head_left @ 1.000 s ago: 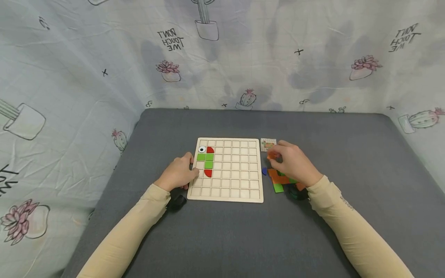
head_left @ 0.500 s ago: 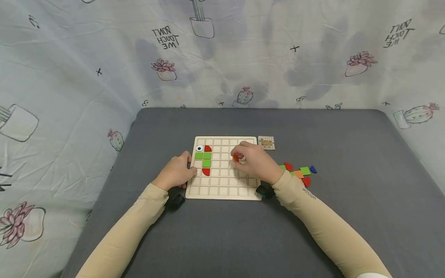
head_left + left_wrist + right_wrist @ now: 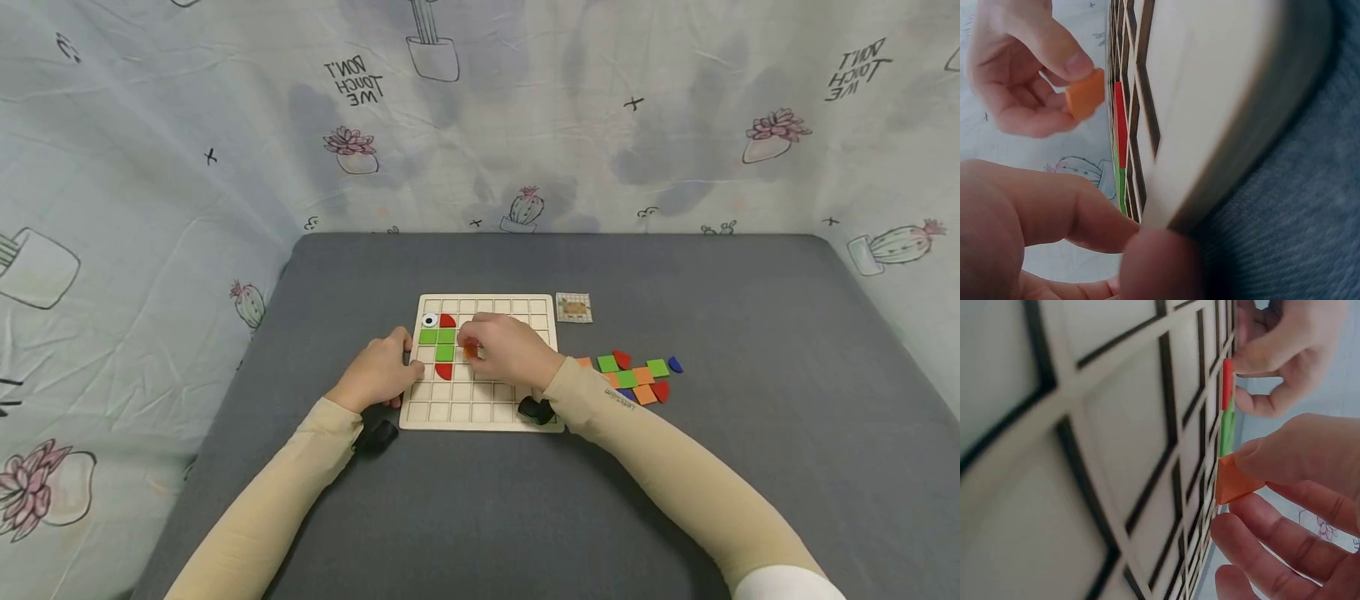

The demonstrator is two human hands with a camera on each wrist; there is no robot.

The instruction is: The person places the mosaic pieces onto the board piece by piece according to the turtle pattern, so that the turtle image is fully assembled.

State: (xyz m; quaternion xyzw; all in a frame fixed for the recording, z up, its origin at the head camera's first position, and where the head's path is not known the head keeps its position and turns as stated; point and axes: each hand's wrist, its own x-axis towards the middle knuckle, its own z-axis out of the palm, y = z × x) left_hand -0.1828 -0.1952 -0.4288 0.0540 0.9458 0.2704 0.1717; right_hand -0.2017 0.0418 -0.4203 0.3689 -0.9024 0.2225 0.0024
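A pale wooden grid board [image 3: 480, 427] lies on the grey table. In its left columns sit a white eye tile [image 3: 430, 320], a red rounded tile [image 3: 447, 320], 3 green square tiles [image 3: 446, 353] and another red rounded tile [image 3: 443, 372]. My left hand [image 3: 378, 371] grips the board's left edge between thumb and fingers. My right hand [image 3: 513, 350] pinches an orange square tile [image 3: 1238, 481] over the board, just right of the green tiles. In the left wrist view the orange tile [image 3: 1085, 94] is held near the board's surface, between thumb and fingers.
Right of the board lies a loose group of orange, green, red and blue tiles [image 3: 642, 376], partly behind the right sleeve. A small printed pattern card [image 3: 573, 308] sits by the board's upper right corner. Patterned white cloth [image 3: 570, 117] surrounds the table.
My right hand has carried the orange tile leftward from the loose tiles across the board to beside the green ones. The left hand keeps its hold on the board's edge.
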